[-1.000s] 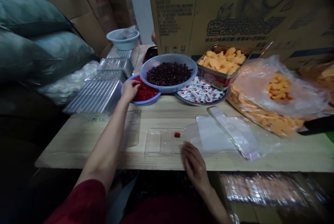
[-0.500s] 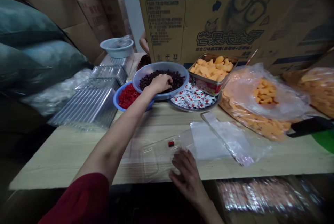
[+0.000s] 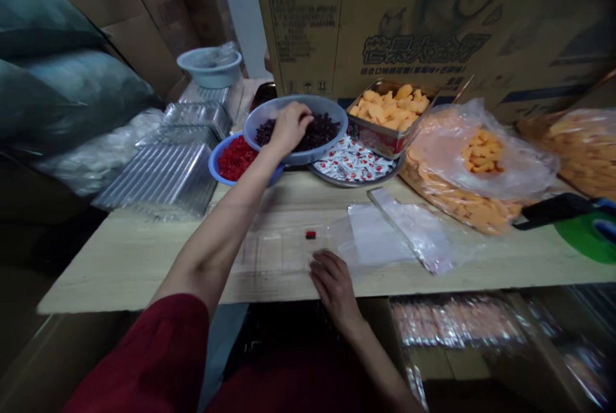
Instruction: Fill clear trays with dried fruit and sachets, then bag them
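Since one second ago, the left hand point(image 3: 287, 126) has been shifting from the blue bowl point(image 3: 214, 168) of red pieces to the pale bowl point(image 3: 308, 158) of dark pieces, where it is now sitting. Its fingers are curling downward into the dark pieces point(image 3: 323, 131); whether anything is being gripped between them cannot be told, because the back of the hand is covering the fingertips. The forearm is reaching across the wooden table point(image 3: 144, 252) from a dark red sleeve point(image 3: 144, 362).

The right hand point(image 3: 333, 285) is staying at the near table edge, as in both earlier frames. It is lying palm down with the fingers loosely extended, pressing on the near corner of a clear plastic tray point(image 3: 272, 252) and clasping nothing. One small red piece point(image 3: 310, 234) is lying in that tray, just beyond the fingertips and not touching them.

Surrounding items:
- The pale bowl is overlapping the rim of the blue bowl and standing higher.
- A metal plate point(image 3: 366, 183) of red-and-white sachets is sitting just right of the pale bowl.
- A metal tin point(image 3: 380, 138) of orange pieces is standing behind that plate.
- A clear bag point(image 3: 510, 169) of orange pieces is lying further right.
- Flat clear pouches point(image 3: 399, 233) are lying just right of the tray.
- Stacked clear trays point(image 3: 168, 172) are resting left of the blue bowl.
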The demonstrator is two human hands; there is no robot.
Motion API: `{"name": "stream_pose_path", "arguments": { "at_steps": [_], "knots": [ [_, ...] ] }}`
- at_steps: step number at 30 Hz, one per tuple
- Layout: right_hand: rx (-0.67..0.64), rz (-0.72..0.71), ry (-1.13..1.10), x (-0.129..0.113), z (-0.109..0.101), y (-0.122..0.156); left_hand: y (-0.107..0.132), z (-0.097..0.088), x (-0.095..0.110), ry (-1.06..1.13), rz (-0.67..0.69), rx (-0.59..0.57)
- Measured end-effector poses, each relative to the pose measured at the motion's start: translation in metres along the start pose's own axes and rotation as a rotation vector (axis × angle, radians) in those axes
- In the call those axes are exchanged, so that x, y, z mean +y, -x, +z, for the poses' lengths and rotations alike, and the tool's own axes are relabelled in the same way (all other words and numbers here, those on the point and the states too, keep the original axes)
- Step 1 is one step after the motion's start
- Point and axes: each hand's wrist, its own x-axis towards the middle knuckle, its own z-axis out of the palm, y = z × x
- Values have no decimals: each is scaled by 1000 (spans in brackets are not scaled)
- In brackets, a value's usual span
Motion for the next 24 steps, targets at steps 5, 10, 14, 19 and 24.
{"name": "stream_pose_path", "arguments": {
  "at_steps": [5, 10, 14, 19, 24],
  "knots": [
    [29, 22, -92, 3, 3, 10, 122, -30, 33, 290, 15, -79],
    [18, 6, -94, 6, 4, 13, 241, 15, 39, 325, 10, -490],
    [32, -14, -76, 3, 3, 9, 266, 44, 35, 331, 53, -463],
    [52, -6, -84, 2, 2, 9, 237, -9, 19, 317, -67, -174],
    [32, 6, -85, 6, 4, 12, 145, -59, -72, -153, -328, 286]
  ]
}}
